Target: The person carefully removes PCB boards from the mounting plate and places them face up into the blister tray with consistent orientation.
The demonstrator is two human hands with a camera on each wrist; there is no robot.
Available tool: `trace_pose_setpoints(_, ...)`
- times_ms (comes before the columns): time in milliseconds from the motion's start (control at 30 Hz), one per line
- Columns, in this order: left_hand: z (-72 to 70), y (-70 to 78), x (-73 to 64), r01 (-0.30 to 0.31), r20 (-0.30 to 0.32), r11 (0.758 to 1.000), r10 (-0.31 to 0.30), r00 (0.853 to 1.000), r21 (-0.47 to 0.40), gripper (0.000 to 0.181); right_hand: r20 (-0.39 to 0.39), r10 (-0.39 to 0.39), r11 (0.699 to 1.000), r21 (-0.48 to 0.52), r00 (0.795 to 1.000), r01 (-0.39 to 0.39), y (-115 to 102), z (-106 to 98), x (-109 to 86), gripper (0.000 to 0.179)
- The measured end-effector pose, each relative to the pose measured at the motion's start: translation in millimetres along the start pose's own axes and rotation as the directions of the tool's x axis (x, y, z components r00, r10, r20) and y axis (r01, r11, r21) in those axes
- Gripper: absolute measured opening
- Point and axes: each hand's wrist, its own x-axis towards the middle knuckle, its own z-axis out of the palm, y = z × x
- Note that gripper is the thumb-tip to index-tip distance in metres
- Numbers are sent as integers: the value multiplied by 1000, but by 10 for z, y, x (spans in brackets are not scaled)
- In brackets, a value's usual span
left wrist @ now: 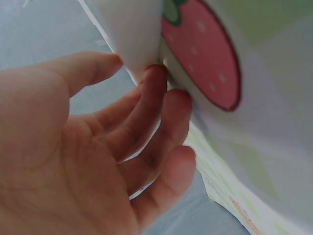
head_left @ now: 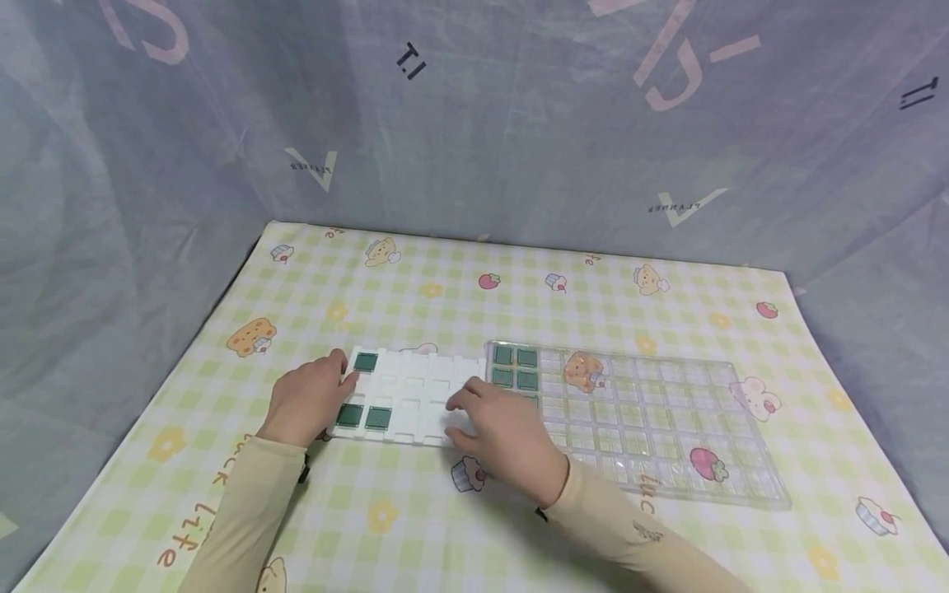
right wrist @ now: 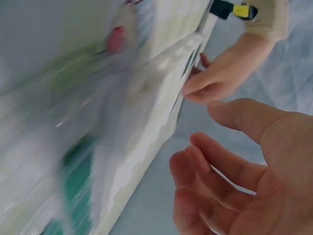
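Note:
My left hand (head_left: 307, 399) holds the left edge of a white plastic tray (head_left: 415, 395). In the left wrist view its thumb and fingertips (left wrist: 156, 73) meet at that edge. One green square chip (head_left: 366, 361) sits in the tray's far left corner, and two more green chips (head_left: 378, 418) lie along the near side. Over the right end of the white tray is my right hand (head_left: 511, 436), fingers loosely bent and nothing between them. Beside that tray lies a clear compartment tray (head_left: 652, 412) with several green chips (head_left: 526, 357) in its left columns, partly hidden by my right hand.
A checked cloth (head_left: 415, 305) with cartoon prints covers the table, and its prints show through the clear tray. Grey fabric (head_left: 474, 140) hangs behind and at both sides.

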Motion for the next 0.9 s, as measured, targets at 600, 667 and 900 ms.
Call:
trace_pose_setpoints(600, 29, -20, 21, 3, 5, 1000, -3, 1000, -5, 26, 34, -72, 988, -131, 997, 76, -542, 365, 471, 24)
trace_pose_setpoints(667, 25, -21, 22, 3, 8, 1000, -3, 1000, -4, 26, 36, -62, 988, -142, 997, 67, -569, 398, 503, 24)
trace_pose_setpoints(900, 9, -10, 29, 5, 18, 1000, -5, 1000, -5, 27, 41, -32, 981, -188, 999, 39, -608, 468, 562, 26)
